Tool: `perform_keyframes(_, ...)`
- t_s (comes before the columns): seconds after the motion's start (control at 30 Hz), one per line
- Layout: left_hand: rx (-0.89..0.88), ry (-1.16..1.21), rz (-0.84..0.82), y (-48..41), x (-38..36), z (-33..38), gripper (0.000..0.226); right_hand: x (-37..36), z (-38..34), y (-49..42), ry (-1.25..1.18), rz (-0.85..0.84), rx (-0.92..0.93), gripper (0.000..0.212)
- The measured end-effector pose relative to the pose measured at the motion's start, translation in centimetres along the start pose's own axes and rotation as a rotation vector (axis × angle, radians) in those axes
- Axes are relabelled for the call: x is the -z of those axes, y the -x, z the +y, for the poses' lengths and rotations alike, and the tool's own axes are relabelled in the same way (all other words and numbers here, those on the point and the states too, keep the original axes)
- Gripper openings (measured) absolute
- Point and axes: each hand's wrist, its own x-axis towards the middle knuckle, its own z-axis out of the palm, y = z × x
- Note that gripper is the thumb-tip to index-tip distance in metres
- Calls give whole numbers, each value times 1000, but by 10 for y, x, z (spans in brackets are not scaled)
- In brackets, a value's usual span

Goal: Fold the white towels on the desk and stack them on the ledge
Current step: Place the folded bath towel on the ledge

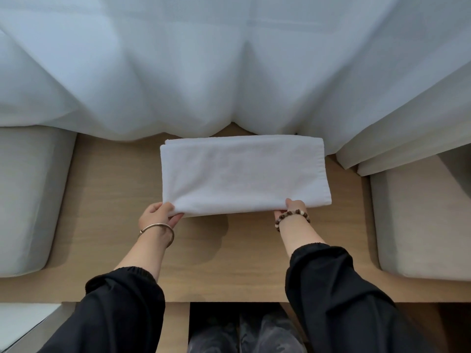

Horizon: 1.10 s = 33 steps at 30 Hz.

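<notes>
A folded white towel [244, 174] lies flat as a wide rectangle on the wooden ledge [107, 200], its far edge against the curtain. My left hand [156, 216], with a metal bangle on the wrist, grips the towel's near left corner, fingers under the fold. Near the right corner, my right hand [290, 208], wearing a bead bracelet, holds the near edge, its fingers tucked beneath the cloth. Both forearms come out of black sleeves.
A sheer white curtain [204, 72] hangs along the back of the ledge. Grey cushions flank the wood on the left [28, 200] and the right [420, 220]. Under the front edge [229, 298] there is an open gap with my legs in it.
</notes>
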Motion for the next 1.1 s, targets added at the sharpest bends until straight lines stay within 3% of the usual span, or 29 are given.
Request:
perform_keyframes(0.07, 19, 45, -18, 1, 1, -1, 19, 1, 1, -1, -253, -96, 2, 34)
perform_keyframes(0.13, 4, -5, -7, 2, 2, -3, 19, 3, 9, -2, -320, -82, -26, 40)
perform_keyframes(0.23, -219, -521, 69, 7, 1, 2, 11, 8, 15, 5, -242, 41, -113, 32)
perform_keyframes(0.3, -456, -875, 136, 12, -3, 9, 38, 12, 9, 14, 108, 5, -42, 49)
perform_keyframes(0.37, -726, -1027, 146, 20, -10, 16, 58, 15, -2, 19, 486, 15, 191, 61)
perform_keyframes(0.43, -936, -1087, 96, 26, -20, 26, 61, 14, -22, 23, 719, 160, 529, 60)
perform_keyframes(0.5, -1099, -1111, 8, 24, -34, 39, 55, 7, -49, 23, 733, 248, 817, 52)
perform_keyframes(0.57, -1184, -1167, -82, 14, -55, 57, 46, -7, -82, 15, 703, 206, 1017, 37)
perform_keyframes(0.67, -1028, -1287, -247, -12, -89, 87, 33, -26, -134, -5, 829, 12, 1088, 18)
perform_keyframes(0.77, -750, -1514, -410, -37, -114, 115, 30, -39, -172, -21, 1182, -230, 934, 34)
perform_keyframes(0.87, -553, -1676, -515, -52, -133, 128, 39, -49, -197, -31, 1514, -360, 763, 43)
perform_keyframes(0.97, -456, -1746, -508, -60, -147, 132, 36, -54, -218, -38, 1589, -416, 632, 47)
perform_keyframes(1.1, -367, -1792, -516, -64, -152, 135, 45, -55, -227, -45, 1435, -604, 369, 45)
